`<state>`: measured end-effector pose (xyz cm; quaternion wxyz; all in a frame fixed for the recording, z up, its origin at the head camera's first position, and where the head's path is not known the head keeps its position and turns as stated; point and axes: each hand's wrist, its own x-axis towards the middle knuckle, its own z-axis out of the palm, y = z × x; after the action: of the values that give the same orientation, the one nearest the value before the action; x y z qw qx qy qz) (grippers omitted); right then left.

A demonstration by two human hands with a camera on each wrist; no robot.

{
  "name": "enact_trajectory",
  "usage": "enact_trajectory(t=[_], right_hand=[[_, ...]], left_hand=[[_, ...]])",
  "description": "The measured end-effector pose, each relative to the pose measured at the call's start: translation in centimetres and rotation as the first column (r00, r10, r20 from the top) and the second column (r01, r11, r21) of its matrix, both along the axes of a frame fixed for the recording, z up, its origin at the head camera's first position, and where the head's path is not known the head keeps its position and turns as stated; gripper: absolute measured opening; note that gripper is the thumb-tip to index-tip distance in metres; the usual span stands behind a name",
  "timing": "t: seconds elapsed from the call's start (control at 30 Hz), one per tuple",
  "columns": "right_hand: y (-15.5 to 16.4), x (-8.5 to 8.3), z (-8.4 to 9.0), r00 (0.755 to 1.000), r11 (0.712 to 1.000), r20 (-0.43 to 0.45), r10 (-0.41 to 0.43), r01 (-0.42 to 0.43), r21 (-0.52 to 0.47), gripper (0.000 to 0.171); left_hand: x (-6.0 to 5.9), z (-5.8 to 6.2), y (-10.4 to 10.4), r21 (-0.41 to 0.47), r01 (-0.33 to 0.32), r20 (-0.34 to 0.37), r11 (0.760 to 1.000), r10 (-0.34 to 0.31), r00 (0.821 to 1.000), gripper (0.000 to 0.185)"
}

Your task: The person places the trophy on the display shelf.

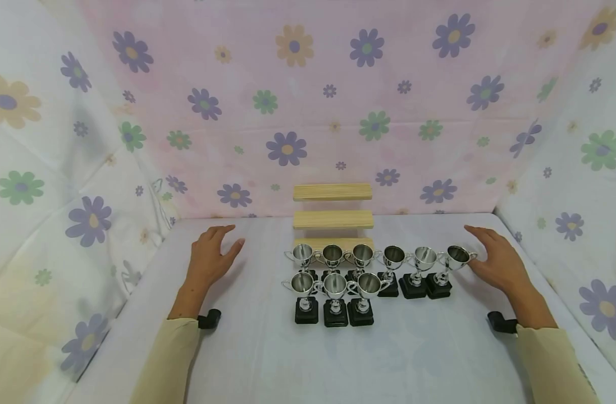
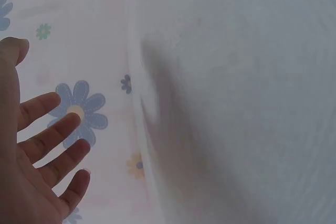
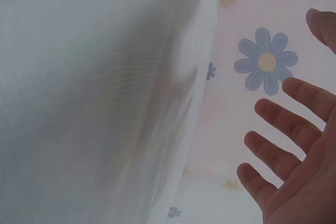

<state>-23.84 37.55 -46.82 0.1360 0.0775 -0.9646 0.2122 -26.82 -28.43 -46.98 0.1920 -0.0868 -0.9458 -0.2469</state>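
Observation:
Several small silver trophy cups with black bases stand upright on the white tabletop, in a front row of three, including the trophy cup in its middle, and a longer row behind. My left hand hovers over the left part of the table, thumb and fingers spread, holding nothing. On the other side, my right hand is nearest to the rightmost trophy cup. Its thumb appears beside that cup's handle in the head view; whether they touch I cannot tell. In the wrist views, both hands have loosely spread fingers with nothing between them.
Behind the trophies rises a stepped wooden rack with three pale shelves, the lowest partly hidden by cups. Flower-printed cloth hangs at the back and both sides. A dark wrist device sits on the left wrist, another on the right.

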Motion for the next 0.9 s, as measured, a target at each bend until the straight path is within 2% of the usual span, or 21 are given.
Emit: enact_trajectory(t=[0.33, 0.6, 0.77, 0.9], right_hand=[[-0.1, 0.2, 0.6, 0.998, 0.998, -0.004, 0.061, -0.061, -0.028, 0.071], [-0.5, 0.5, 1.0, 0.991, 0.989, -0.032, 0.13, -0.132, -0.062, 0.076], [-0.8, 0.6, 1.2, 0.982, 0.981, -0.066, 0.176, -0.18, -0.077, 0.078], [-0.8, 0.7, 1.2, 0.978, 0.974, -0.053, 0.202, -0.207, -0.091, 0.078]], left_hand=[[0.0, -0.1, 1.5, 0.08, 0.082, 0.012, 0.993, -0.084, 0.996, 0.053], [-0.1, -0.3, 3.3, 0.155, 0.13, 0.044, 0.979, -0.138, 0.989, 0.049], [0.0, -0.1, 4.5, 0.187, 0.153, 0.078, 0.97, -0.17, 0.982, 0.047], [-0.2, 0.0, 5.4, 0.201, 0.171, 0.115, 0.965, -0.196, 0.974, 0.046]])
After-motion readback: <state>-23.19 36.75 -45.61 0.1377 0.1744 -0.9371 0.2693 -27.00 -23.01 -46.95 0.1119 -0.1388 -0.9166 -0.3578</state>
